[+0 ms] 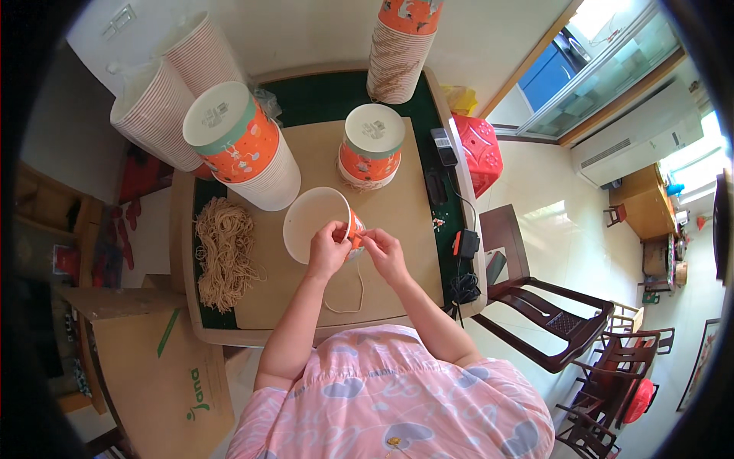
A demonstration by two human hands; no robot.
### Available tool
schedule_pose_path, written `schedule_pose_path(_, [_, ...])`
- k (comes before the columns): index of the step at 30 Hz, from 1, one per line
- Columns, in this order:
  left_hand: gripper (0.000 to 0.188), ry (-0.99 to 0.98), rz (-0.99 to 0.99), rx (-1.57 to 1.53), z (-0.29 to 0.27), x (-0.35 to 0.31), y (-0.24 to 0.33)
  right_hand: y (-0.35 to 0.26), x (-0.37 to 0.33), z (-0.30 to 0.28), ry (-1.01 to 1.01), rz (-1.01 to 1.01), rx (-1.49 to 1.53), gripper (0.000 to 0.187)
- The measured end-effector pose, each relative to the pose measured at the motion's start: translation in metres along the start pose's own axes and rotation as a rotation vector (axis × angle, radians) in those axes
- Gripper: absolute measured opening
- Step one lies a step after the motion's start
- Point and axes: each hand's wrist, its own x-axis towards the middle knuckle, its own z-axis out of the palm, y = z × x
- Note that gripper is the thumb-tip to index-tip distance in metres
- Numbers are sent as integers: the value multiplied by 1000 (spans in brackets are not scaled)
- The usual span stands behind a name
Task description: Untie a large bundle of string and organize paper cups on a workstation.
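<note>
A white-lined paper bucket with an orange printed outside lies tipped on the brown board in front of me, its mouth toward the left. My left hand is closed on its rim, with fingers over the edge. Close beside it, my right hand pinches at the orange outer wall; what lies between its fingertips is too small to make out. A thin beige cord trails from below the bucket onto the board. Just beyond, an upside-down orange bucket stands with cord around its lower part.
Left on the table are a heap of beige cord and an upturned stack of buckets. Bagged bucket stacks stand behind. A tall stack rises at the back. Right are a phone, a black adapter and a red stool.
</note>
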Motion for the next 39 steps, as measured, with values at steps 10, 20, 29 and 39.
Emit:
schedule_pose_path(10, [8,117,37,296,1,-9,18,7,1,9,107,8,7,18])
schedule_pose_path(20, [17,65,87,240,3,-8,-10,7,-1,15,72,68,-87,19])
schedule_pose_path(29, [26,36,133,150,-1,-8,-9,18,-9,26,178,-339,-152,13])
schedule_pose_path(39, [32,-67,-7,122,-10,-8,3,17,-8,20,70,-134,-116,11])
